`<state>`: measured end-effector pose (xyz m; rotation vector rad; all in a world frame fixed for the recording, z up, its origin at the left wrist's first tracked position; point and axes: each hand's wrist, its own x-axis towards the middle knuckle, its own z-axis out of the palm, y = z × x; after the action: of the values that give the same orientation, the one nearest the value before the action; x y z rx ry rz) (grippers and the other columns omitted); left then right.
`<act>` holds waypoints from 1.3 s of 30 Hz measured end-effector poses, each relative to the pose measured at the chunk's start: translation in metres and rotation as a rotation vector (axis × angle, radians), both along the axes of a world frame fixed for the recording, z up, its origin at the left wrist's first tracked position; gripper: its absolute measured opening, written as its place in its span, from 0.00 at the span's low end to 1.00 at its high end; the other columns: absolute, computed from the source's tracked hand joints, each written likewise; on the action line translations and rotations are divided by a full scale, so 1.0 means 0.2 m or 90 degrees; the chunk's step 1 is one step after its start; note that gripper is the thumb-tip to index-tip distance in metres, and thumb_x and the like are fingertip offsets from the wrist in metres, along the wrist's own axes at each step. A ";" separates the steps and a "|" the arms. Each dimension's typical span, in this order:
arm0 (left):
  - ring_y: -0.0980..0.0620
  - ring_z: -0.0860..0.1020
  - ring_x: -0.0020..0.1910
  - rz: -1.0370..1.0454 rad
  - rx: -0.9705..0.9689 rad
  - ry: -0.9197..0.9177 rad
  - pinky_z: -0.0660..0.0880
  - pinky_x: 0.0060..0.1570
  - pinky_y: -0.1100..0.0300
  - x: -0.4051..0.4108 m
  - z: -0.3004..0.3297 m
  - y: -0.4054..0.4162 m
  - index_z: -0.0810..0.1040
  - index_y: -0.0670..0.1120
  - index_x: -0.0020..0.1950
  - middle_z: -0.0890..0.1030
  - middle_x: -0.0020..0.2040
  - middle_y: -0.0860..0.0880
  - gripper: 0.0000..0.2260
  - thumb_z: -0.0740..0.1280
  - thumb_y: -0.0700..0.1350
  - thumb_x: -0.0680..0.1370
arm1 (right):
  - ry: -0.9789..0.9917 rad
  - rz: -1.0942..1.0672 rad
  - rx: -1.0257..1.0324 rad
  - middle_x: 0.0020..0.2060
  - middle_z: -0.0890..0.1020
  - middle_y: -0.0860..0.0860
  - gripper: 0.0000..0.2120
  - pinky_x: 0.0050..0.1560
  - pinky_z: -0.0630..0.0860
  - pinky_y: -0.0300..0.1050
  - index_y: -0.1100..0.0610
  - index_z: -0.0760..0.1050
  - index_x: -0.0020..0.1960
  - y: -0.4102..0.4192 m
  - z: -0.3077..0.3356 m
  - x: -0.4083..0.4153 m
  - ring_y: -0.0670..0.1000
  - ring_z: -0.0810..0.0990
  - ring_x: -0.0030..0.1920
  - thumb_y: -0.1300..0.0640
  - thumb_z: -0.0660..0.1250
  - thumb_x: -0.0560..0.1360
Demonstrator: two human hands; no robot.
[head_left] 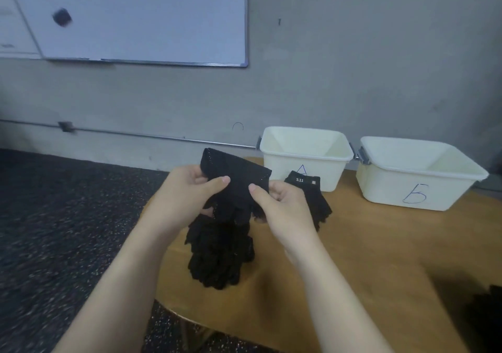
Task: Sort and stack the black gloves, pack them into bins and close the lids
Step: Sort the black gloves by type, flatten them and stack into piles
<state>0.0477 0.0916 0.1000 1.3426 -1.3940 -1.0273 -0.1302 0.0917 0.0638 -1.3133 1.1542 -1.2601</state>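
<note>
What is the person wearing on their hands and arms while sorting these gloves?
Nothing that shows. Both the left hand and the right hand are bare, with no gloves, rings, watch or bracelets visible. Both forearms are uncovered right down to the bottom edge of the picture, so no sleeve is seen. The fingernails look short and unpainted.

Whiteboard (141, 18) on grey wall (353, 53), wooden table (353, 257), speckled floor (54, 203)

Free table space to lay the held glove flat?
Bare wood in front of bin B, right of the right hand. Also between the glove pile and the near edge. Crowded ahead of bin A, where the tagged glove lies.
</note>
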 end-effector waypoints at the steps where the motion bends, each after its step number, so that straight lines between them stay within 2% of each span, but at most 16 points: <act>1: 0.52 0.87 0.49 0.000 0.012 -0.013 0.84 0.47 0.54 0.05 -0.01 0.01 0.84 0.48 0.59 0.88 0.49 0.51 0.07 0.69 0.45 0.82 | 0.021 -0.001 0.016 0.41 0.88 0.53 0.08 0.37 0.79 0.42 0.58 0.84 0.53 0.00 -0.02 0.04 0.52 0.86 0.38 0.54 0.68 0.82; 5: 0.51 0.87 0.50 0.017 0.069 -0.055 0.85 0.50 0.47 0.19 -0.09 0.01 0.85 0.49 0.58 0.88 0.49 0.51 0.07 0.69 0.46 0.82 | 0.110 -0.032 0.082 0.35 0.78 0.57 0.20 0.34 0.70 0.45 0.70 0.73 0.51 0.00 -0.12 0.21 0.48 0.82 0.27 0.50 0.68 0.81; 8: 0.51 0.87 0.48 0.023 0.088 -0.047 0.85 0.47 0.50 0.24 -0.15 0.00 0.85 0.48 0.57 0.88 0.48 0.51 0.06 0.69 0.45 0.83 | 0.149 -0.058 0.094 0.33 0.79 0.56 0.20 0.33 0.72 0.44 0.68 0.75 0.50 -0.01 -0.18 0.27 0.48 0.80 0.26 0.49 0.67 0.81; 13: 0.50 0.87 0.44 0.026 0.117 -0.062 0.85 0.42 0.49 0.26 -0.19 -0.05 0.85 0.48 0.55 0.88 0.47 0.50 0.05 0.70 0.46 0.82 | 0.168 -0.086 0.092 0.41 0.83 0.62 0.19 0.35 0.75 0.46 0.66 0.78 0.52 -0.05 -0.20 0.30 0.46 0.79 0.24 0.48 0.67 0.81; 16: 0.49 0.86 0.41 0.023 0.125 -0.076 0.82 0.38 0.53 0.27 -0.23 -0.08 0.85 0.48 0.53 0.88 0.45 0.50 0.04 0.71 0.47 0.81 | 0.184 -0.110 0.108 0.33 0.77 0.58 0.19 0.30 0.72 0.38 0.68 0.74 0.45 -0.06 -0.21 0.30 0.47 0.78 0.23 0.50 0.68 0.80; 18: 0.55 0.86 0.40 0.013 0.120 -0.072 0.80 0.35 0.62 0.26 -0.25 -0.09 0.85 0.48 0.51 0.88 0.42 0.53 0.04 0.71 0.46 0.81 | 0.196 -0.134 0.105 0.30 0.73 0.54 0.20 0.25 0.69 0.35 0.63 0.67 0.38 -0.05 -0.23 0.29 0.46 0.77 0.22 0.51 0.68 0.80; 19: 0.60 0.85 0.37 0.011 0.117 -0.067 0.77 0.33 0.67 0.26 -0.25 -0.09 0.85 0.47 0.50 0.87 0.39 0.55 0.04 0.71 0.46 0.81 | 0.201 -0.143 0.101 0.29 0.72 0.54 0.20 0.25 0.69 0.36 0.61 0.65 0.37 -0.04 -0.23 0.29 0.46 0.77 0.22 0.51 0.68 0.80; 22: 0.65 0.80 0.28 0.009 0.111 -0.058 0.71 0.27 0.73 0.26 -0.28 -0.10 0.83 0.47 0.44 0.85 0.34 0.57 0.06 0.71 0.45 0.81 | 0.210 -0.156 0.089 0.28 0.75 0.57 0.21 0.27 0.71 0.36 0.67 0.70 0.41 -0.03 -0.24 0.28 0.44 0.77 0.22 0.51 0.68 0.80; 26: 0.64 0.76 0.24 0.033 0.130 -0.115 0.69 0.25 0.72 0.26 -0.29 -0.10 0.81 0.45 0.47 0.84 0.40 0.52 0.09 0.72 0.50 0.80 | 0.242 -0.192 0.079 0.31 0.81 0.58 0.19 0.38 0.80 0.50 0.63 0.75 0.40 -0.04 -0.27 0.26 0.55 0.81 0.30 0.48 0.70 0.78; 28: 0.62 0.79 0.30 0.055 0.148 -0.139 0.72 0.29 0.69 0.28 -0.31 -0.10 0.81 0.46 0.51 0.83 0.41 0.51 0.13 0.72 0.56 0.79 | 0.254 -0.198 0.093 0.33 0.82 0.53 0.16 0.39 0.81 0.52 0.56 0.77 0.38 -0.03 -0.29 0.25 0.55 0.83 0.34 0.45 0.70 0.77; 30: 0.59 0.79 0.41 0.102 0.129 -0.185 0.75 0.37 0.63 0.30 -0.32 -0.11 0.79 0.47 0.55 0.82 0.46 0.52 0.15 0.70 0.59 0.79 | 0.322 -0.210 0.091 0.39 0.82 0.45 0.13 0.41 0.78 0.46 0.51 0.78 0.43 -0.02 -0.27 0.22 0.49 0.82 0.42 0.41 0.70 0.77; 32: 0.58 0.78 0.48 0.153 0.026 -0.288 0.75 0.44 0.61 0.31 -0.33 -0.12 0.78 0.49 0.59 0.80 0.51 0.54 0.14 0.66 0.57 0.82 | 0.432 -0.253 0.042 0.48 0.80 0.43 0.14 0.45 0.74 0.45 0.49 0.78 0.52 -0.01 -0.25 0.18 0.47 0.80 0.49 0.39 0.67 0.78; 34: 0.54 0.77 0.59 0.133 -0.121 -0.361 0.75 0.58 0.58 0.31 -0.34 -0.13 0.78 0.49 0.64 0.79 0.60 0.53 0.14 0.62 0.54 0.84 | 0.500 -0.276 -0.060 0.56 0.77 0.45 0.19 0.51 0.75 0.46 0.52 0.76 0.62 -0.02 -0.24 0.16 0.47 0.78 0.55 0.40 0.64 0.80; 36: 0.54 0.69 0.73 0.036 -0.209 -0.395 0.64 0.72 0.58 0.29 -0.35 -0.14 0.77 0.50 0.71 0.74 0.72 0.53 0.18 0.58 0.54 0.85 | 0.533 -0.207 -0.153 0.66 0.75 0.46 0.22 0.65 0.72 0.46 0.55 0.75 0.69 -0.03 -0.24 0.17 0.48 0.73 0.67 0.42 0.59 0.83; 38: 0.57 0.58 0.80 -0.063 -0.219 -0.397 0.54 0.79 0.58 0.26 -0.38 -0.13 0.72 0.52 0.78 0.64 0.80 0.55 0.22 0.54 0.56 0.85 | 0.569 -0.096 -0.191 0.77 0.68 0.46 0.26 0.78 0.58 0.43 0.54 0.69 0.77 -0.03 -0.26 0.20 0.46 0.63 0.78 0.43 0.52 0.85; 39: 0.58 0.54 0.82 -0.093 -0.206 -0.391 0.51 0.80 0.58 0.25 -0.40 -0.13 0.69 0.53 0.79 0.61 0.81 0.57 0.24 0.52 0.58 0.85 | 0.586 -0.050 -0.192 0.80 0.64 0.44 0.26 0.79 0.51 0.41 0.52 0.65 0.80 -0.02 -0.27 0.22 0.43 0.56 0.80 0.43 0.49 0.86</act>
<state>0.0984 0.0659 0.0200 1.3785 -2.0362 -0.4485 -0.0868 0.0868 0.0104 -2.2107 1.6782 -0.8935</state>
